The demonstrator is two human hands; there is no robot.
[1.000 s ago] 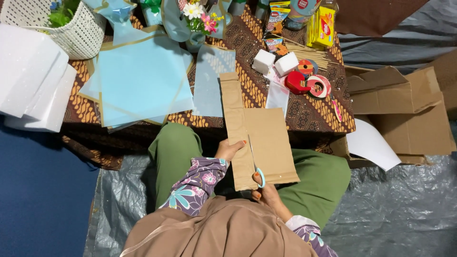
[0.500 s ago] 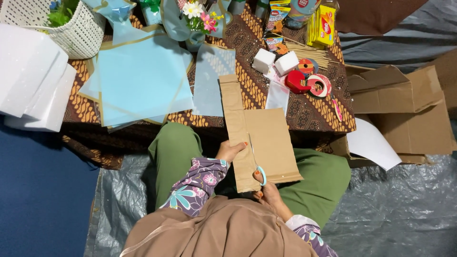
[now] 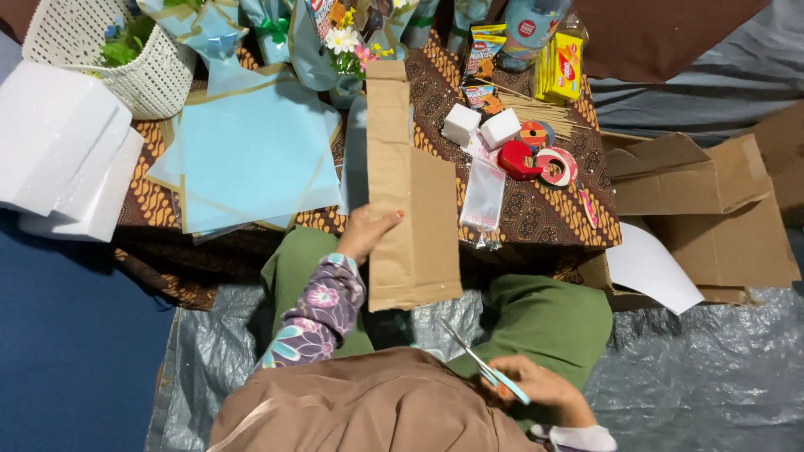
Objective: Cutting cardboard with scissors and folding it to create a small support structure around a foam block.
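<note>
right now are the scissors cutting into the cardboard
No, the scissors sit in the right hand by the lap, apart from the cardboard, which the left hand holds.

A yellow packet (image 3: 568, 74) with red labels stands at the table's far edge. Left of it lie two small colourful snack packs (image 3: 481, 57), one behind the other. A clear empty plastic bag (image 3: 484, 194) lies at the near edge.

Cardboard piece (image 3: 410, 201): matt brown, faintly ribbed. Scissors (image 3: 490, 371): shiny metal blades, smooth light-blue plastic handles. Tabletop (image 3: 544, 209): patterned brown cloth. Blue sheets (image 3: 251, 159): smooth paper. White blocks (image 3: 63, 151): grainy foam. Basket (image 3: 151, 75): woven white plastic. Floor sheet (image 3: 703, 377): crinkled, glossy grey plastic.
</note>
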